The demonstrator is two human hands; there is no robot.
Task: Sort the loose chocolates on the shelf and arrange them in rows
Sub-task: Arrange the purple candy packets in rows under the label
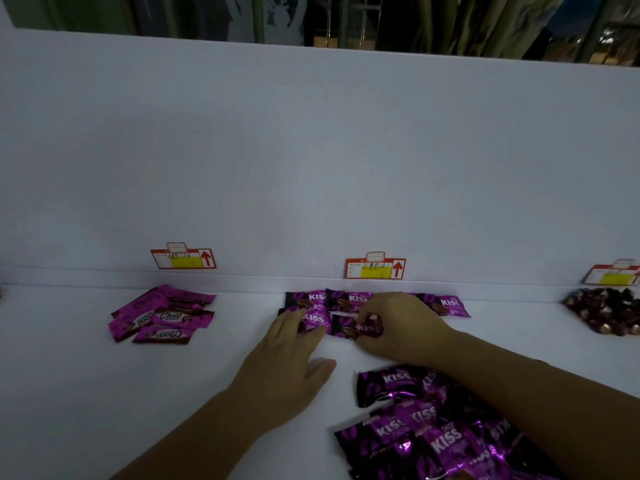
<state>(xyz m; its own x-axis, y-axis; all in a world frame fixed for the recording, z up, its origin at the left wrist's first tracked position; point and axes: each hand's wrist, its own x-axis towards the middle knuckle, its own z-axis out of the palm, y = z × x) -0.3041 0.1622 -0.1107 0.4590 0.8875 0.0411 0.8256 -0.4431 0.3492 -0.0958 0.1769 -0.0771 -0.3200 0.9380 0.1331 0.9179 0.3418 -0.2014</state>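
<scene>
Purple and black Kiss chocolates lie in a back row [349, 299] along the shelf's rear wall, with a second row in front. My left hand [287, 362] lies flat with straight fingers, its fingertips pressing on the left packet of the front row [317, 320]. Beside it, my right hand [398, 323] pinches the right packet of that row [360, 329] between thumb and fingers. A loose heap of Kiss packets [426, 431] sits at the near right, partly under my right forearm.
A loose pile of magenta Choco packets [162, 315] lies at the left. Dark foil-wrapped sweets [604, 313] are heaped at the far right. Red and yellow price tags [375, 268] hang on the white back wall. The white shelf surface [104, 393] spreads at the near left.
</scene>
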